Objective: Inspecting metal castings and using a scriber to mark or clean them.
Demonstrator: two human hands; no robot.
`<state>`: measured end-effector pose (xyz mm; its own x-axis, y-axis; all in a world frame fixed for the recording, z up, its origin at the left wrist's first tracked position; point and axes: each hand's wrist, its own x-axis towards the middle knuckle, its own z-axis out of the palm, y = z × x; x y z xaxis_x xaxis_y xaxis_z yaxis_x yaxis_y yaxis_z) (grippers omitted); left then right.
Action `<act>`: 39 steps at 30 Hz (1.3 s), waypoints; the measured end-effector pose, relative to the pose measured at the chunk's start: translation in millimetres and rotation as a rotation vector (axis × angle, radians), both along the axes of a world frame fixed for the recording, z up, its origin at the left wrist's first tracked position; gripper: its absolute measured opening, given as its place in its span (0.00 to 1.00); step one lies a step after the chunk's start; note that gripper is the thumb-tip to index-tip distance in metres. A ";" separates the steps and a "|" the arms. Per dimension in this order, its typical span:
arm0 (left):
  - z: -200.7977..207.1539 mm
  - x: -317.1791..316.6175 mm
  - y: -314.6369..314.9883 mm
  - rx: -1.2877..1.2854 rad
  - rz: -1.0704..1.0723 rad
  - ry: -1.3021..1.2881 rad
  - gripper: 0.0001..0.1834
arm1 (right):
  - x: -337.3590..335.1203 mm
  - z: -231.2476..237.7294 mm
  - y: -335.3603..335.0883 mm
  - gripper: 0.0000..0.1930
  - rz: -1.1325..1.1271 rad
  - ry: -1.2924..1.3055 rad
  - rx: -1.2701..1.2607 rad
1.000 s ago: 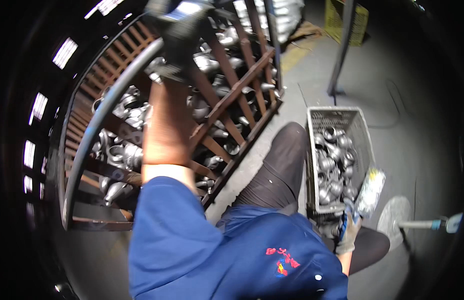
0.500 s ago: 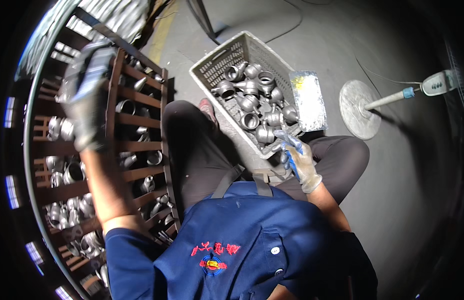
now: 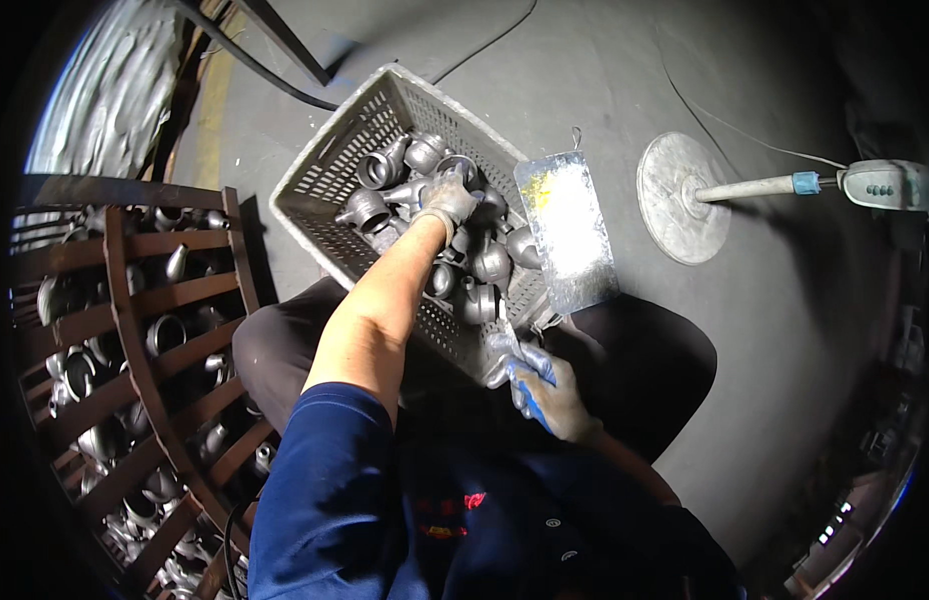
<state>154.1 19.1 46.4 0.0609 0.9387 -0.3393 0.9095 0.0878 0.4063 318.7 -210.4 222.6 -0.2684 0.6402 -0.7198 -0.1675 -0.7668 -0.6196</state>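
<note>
My left hand (image 3: 451, 197), in a grey glove, reaches into the grey plastic crate (image 3: 315, 232). Its fingers are curled onto a grey metal casting (image 3: 463, 168) among the pile; the fingertips are partly hidden. Around it lie several more hollow castings with round mouths and narrow necks, such as one casting (image 3: 365, 210) on the left. In a blue-and-grey glove, my right hand (image 3: 547, 392) is closed around a thin, light-coloured metal tool (image 3: 509, 322) by the crate's near corner. The tool's far end points into the crate, and its exact kind is unclear.
A brown metal rack (image 3: 120, 290) full of similar castings stands on the left. A shiny sheet-metal plate (image 3: 575, 245) sits at the crate's right side. Farther right is a fan-like stand with a round base (image 3: 675, 200). A dark cable (image 3: 255, 75) lies beyond the crate.
My left hand has moved from the rack into the crate. My view has shifted toward the right, and my right hand now sits closer to the crate's near corner.
</note>
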 end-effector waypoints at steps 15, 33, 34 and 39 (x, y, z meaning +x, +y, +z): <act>110.5 -76.5 -23.8 0.331 -0.746 -0.359 0.08 | 6.2 9.9 9.2 0.19 -0.232 0.111 0.057; 229.5 -63.1 -237.4 -0.286 0.070 -1.148 0.20 | -3.2 61.1 21.7 0.09 -0.273 0.154 0.438; 231.7 -63.7 -242.4 -0.330 0.010 -1.144 0.19 | -5.6 63.7 18.4 0.09 -0.258 0.107 0.477; 243.6 -60.1 -253.5 -0.211 0.031 -1.131 0.17 | -14.2 73.8 10.0 0.14 -0.170 0.004 0.759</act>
<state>94.0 -234.4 290.1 0.4085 0.8761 -0.2560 0.0300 0.2674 0.9631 304.4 -200.4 296.3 -0.1242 0.9900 -0.0676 -0.2480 -0.0969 -0.9639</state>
